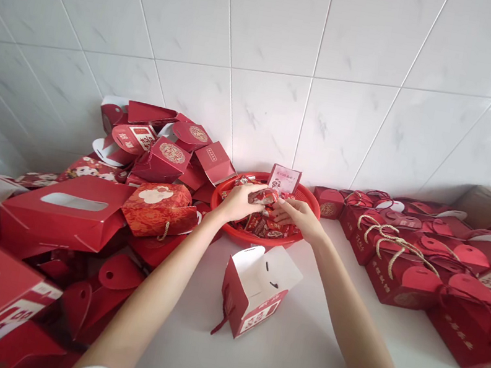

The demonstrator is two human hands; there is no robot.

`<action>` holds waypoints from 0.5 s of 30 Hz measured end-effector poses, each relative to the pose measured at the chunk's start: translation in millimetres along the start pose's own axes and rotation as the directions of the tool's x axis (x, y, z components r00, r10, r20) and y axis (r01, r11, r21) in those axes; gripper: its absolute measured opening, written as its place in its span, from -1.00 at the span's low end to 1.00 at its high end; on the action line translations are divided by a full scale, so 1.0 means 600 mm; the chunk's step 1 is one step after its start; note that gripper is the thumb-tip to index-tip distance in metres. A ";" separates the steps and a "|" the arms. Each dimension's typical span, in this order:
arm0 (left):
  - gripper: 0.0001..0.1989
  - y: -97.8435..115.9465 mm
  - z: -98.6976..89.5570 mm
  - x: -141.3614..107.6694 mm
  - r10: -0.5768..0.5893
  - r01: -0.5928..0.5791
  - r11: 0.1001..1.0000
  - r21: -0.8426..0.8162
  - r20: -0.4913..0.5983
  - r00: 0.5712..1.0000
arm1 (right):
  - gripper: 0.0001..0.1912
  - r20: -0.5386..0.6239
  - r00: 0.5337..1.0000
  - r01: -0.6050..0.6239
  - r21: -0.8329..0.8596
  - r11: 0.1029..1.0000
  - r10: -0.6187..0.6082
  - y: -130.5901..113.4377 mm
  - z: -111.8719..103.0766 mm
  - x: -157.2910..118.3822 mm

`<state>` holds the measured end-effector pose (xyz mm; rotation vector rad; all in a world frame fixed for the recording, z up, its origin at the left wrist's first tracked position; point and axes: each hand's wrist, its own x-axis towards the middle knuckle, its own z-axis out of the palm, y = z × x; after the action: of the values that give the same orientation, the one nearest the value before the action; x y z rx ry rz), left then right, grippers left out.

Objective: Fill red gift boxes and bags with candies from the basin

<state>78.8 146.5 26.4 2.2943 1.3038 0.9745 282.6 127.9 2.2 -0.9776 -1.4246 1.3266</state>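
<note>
Over a red plastic basket [314,206] at the wall, my two hands are close together. My left hand [242,202] curls its fingers around a small red-wrapped candy [270,195]. From the other side, my right hand [300,217] has its thumb and fingers closed on the same candy; part of it is hidden by the fingers. Below them in the basket lie several wrapped candies [262,224], and a pink printed card [284,178] stands up at the back. Nearer to me is an upright gift box [249,298], open at the top with a white inside and a dark red cord.
A heap of red boxes [64,210], some folded and some lying open, fills the left side. Along the right stand rows of closed red boxes [404,276] tied with cords. A brown carton [486,205] sits at the far right, and a tiled wall [262,111] rises behind.
</note>
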 end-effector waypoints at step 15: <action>-0.62 0.001 0.048 0.036 -0.074 0.078 0.938 -0.339 0.024 0.997 | -0.85 -0.324 0.946 0.047 0.194 0.980 0.019 0.001 0.011 0.009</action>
<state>106.9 166.0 15.0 1.9702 1.1098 1.0662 274.8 131.3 2.5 -0.9959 -1.0263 1.2060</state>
